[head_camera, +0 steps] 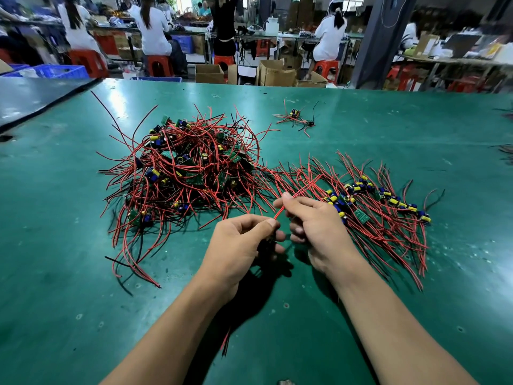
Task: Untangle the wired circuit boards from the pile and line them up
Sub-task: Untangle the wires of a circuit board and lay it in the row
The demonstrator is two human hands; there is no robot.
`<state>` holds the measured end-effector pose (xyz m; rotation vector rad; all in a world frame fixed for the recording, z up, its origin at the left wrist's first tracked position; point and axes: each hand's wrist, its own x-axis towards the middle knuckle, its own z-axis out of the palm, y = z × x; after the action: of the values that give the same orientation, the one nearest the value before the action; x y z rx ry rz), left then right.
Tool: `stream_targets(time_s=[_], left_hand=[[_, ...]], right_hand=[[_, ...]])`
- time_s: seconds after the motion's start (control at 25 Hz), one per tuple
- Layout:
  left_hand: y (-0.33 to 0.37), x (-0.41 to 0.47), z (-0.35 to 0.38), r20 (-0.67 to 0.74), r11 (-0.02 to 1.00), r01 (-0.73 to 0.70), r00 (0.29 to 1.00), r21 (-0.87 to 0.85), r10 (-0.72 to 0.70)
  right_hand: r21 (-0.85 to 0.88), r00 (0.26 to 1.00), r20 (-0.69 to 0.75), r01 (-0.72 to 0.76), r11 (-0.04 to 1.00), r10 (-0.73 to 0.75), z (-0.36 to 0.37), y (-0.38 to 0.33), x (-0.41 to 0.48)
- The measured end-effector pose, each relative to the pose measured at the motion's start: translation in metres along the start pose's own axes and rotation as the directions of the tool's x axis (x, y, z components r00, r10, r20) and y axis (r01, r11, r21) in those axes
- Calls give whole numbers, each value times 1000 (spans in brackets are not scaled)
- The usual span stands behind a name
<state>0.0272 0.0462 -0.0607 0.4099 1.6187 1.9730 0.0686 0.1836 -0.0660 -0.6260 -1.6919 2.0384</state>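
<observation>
Just ahead of both hands, a pair of red wires [301, 190] runs taut and slanting. The left hand [241, 240] has its fingers curled in and its thumb pressed on the wires' near end, with something dark tucked under the fingers that is too hidden to name. The right hand [313, 223] pinches the same wires a little farther along between thumb and forefinger, its other fingers loosely bent. Both hands are raised slightly off the green table [416, 129].

Forward and left of the left hand lies the pile [188, 168] of wired boards, a dense knot whose loose red and black ends splay out toward that hand. Directly right of the right hand, and touching it, is the row [383, 207] of boards already lined up — their wires fan forward and back, and the far ends meet the pile's fringe. Well beyond both hands sits a small cluster [295, 118] of boards on its own.

Bare table spreads below the forearms, far to the right of the row, and forward to the table's far edge — beyond the left hand, a darker sheet [33, 95] overlaps the table's corner.
</observation>
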Motion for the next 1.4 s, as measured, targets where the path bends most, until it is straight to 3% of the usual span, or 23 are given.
stream_targets(time_s=[0.2,0.56,0.64,0.72,0.84,0.96,1.16,1.4], left_hand=[[0,-2,3,53,999,35,998,7,-35],[3,-3,-2,163,994,107,981,11,-107],[4,-3,-5,141,993,114,983,15,-115],[6,-2,-9,97,994,108,989,8,-108],[8,0,-9,37,995,89,995,-38,-88],[7,0,-7,9,996,80,997,-42,-79],[7,0,-8,46,994,95,995,-48,-93],[6,0,-7,97,996,85,991,26,-87]], right_hand=[[255,992,-103,-50,966,78,-4,-6,5],[655,975,54,-199,729,218,-12,-15,9],[589,977,77,-205,782,198,-9,-14,8],[321,996,35,-86,943,80,-8,-9,4],[12,982,180,-57,998,54,1,2,-6],[-15,964,248,-93,996,94,9,7,-11],[-51,998,26,58,997,-57,-1,8,2],[-90,956,-178,222,971,-235,-10,12,15]])
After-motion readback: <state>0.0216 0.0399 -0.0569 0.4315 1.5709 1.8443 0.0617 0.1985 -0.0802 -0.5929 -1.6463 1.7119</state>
